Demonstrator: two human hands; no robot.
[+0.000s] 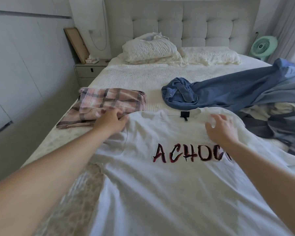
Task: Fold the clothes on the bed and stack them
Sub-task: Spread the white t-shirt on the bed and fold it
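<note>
A white T-shirt (160,184) with dark red lettering lies spread flat on the bed, its collar and black label pointing toward the headboard. My left hand (111,122) pinches the shirt's left shoulder edge. My right hand (221,128) hovers with spread fingers over the right shoulder, blurred, holding nothing. A folded pink plaid garment (107,103) lies just beyond my left hand. A crumpled blue denim shirt (179,93) lies behind the T-shirt's collar.
A blue and grey duvet (262,92) is bunched along the right side of the bed. Two pillows (152,50) rest by the headboard. A nightstand (90,68) stands at the left, a green fan (264,45) at the right.
</note>
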